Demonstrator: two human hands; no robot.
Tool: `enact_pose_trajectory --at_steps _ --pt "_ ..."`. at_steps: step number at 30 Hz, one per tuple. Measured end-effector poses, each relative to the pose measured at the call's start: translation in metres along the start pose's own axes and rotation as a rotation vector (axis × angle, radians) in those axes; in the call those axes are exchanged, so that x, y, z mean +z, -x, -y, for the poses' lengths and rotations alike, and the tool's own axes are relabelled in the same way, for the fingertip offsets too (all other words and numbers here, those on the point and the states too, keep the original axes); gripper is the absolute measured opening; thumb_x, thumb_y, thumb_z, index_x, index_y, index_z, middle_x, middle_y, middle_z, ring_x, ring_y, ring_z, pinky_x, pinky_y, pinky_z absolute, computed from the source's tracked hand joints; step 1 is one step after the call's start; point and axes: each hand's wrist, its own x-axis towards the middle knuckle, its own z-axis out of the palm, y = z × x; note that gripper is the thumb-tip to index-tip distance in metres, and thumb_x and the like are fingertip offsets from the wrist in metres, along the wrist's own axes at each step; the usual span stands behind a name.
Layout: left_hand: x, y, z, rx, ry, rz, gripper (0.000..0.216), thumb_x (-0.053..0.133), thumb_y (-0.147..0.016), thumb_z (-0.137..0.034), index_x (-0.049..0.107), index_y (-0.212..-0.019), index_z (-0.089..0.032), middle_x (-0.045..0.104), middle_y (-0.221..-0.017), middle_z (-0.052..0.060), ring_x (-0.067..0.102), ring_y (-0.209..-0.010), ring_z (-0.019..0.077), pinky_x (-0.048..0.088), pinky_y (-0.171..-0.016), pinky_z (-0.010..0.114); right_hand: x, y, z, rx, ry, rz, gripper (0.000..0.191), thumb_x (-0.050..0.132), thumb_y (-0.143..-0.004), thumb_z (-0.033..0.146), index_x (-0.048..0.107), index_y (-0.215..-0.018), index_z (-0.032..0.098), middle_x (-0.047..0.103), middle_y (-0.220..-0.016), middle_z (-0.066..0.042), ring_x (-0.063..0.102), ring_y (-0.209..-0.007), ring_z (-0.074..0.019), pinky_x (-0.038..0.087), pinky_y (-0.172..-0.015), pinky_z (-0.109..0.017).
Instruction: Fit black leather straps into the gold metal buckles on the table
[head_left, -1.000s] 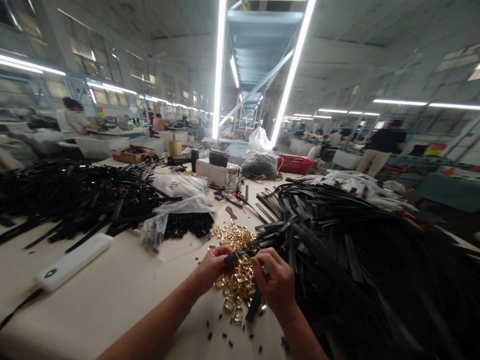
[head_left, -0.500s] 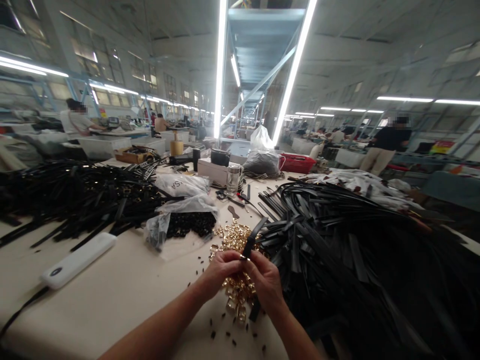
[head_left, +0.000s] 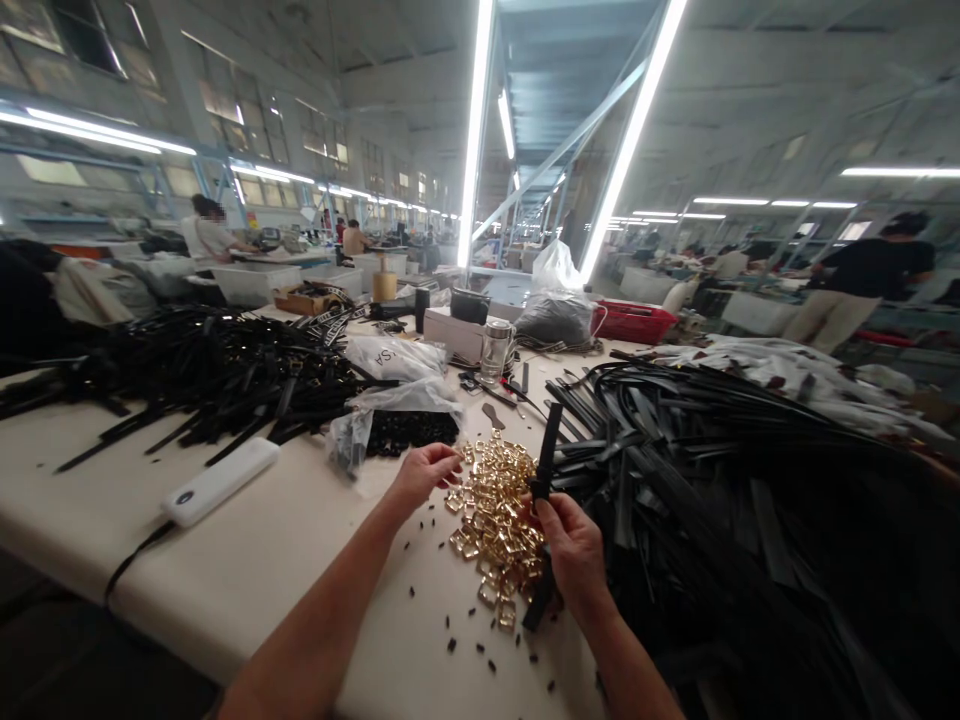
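Note:
My right hand (head_left: pixel 576 548) is closed around a black strap (head_left: pixel 551 440), which stands up above the fingers and hangs out below them. Beneath and beside it spreads a pile of gold buckles (head_left: pixel 495 510). At the pile's left edge, my left hand (head_left: pixel 426 480) has its fingers drawn together in a pinch; whatever is between the fingertips is too small to make out. Just behind that hand lies a clear plastic bag (head_left: pixel 352 430) holding small black pieces (head_left: pixel 409 432). Several loose black bits (head_left: pixel 451 645) are scattered on the table in front of the buckles.
A large heap of black straps (head_left: pixel 697 480) covers the right side, and another strap heap (head_left: pixel 217 370) lies at the left. A white power strip (head_left: pixel 221 482) with a cord, a glass jar (head_left: pixel 496 350) and a red basket (head_left: pixel 634 320) are also on the table (head_left: pixel 315 560).
My hands were together on the strap and have parted. The left let go and moved left to the buckle pile's edge; the right keeps the strap. The view has turned slightly left.

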Motion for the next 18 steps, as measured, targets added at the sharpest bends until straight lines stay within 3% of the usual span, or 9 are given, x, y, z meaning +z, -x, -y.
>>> enact_pose_trajectory --at_steps 3,7,13,18 --pt "-0.024 -0.007 0.002 0.082 -0.242 -0.148 0.025 0.061 -0.074 -0.038 0.066 -0.080 -0.014 0.068 -0.071 0.005 0.062 -0.061 0.0149 0.046 -0.056 0.024 0.000 0.000 0.000 0.039 -0.030 0.044 0.039 0.060 -0.079 0.054 0.061 -0.082 0.016 0.069 -0.080 -0.008 0.065 -0.063 -0.0192 0.056 -0.064 -0.033" --pt "-0.051 -0.009 0.001 0.093 -0.560 -0.256 0.028 0.050 -0.082 -0.035 0.067 -0.093 -0.016 0.070 -0.077 0.004 0.064 -0.067 0.0156 0.047 -0.061 0.024 -0.004 0.000 0.000 -0.043 0.167 0.076 0.037 0.054 -0.083 0.054 0.059 -0.078 0.018 0.067 -0.070 -0.005 0.064 -0.059 -0.0181 0.052 -0.059 -0.028" --pt "-0.092 -0.015 -0.015 0.044 -0.828 -0.291 0.019 0.056 -0.075 -0.019 0.071 -0.086 -0.020 0.072 -0.080 0.004 0.064 -0.078 0.0182 0.044 -0.071 0.026 -0.014 -0.006 -0.004 -0.150 0.460 0.028 0.035 0.046 -0.086 0.053 0.056 -0.075 0.022 0.061 -0.056 -0.001 0.057 -0.049 -0.0171 0.044 -0.050 -0.026" --pt "-0.095 -0.020 -0.013 0.021 -0.967 -0.216 0.014 0.060 -0.071 -0.015 0.072 -0.079 -0.020 0.072 -0.082 0.004 0.063 -0.082 0.0188 0.042 -0.074 0.026 -0.015 -0.008 -0.006 -0.165 0.516 0.030 0.035 0.043 -0.087 0.053 0.056 -0.075 0.022 0.063 -0.058 -0.001 0.059 -0.051 -0.0184 0.044 -0.053 -0.027"
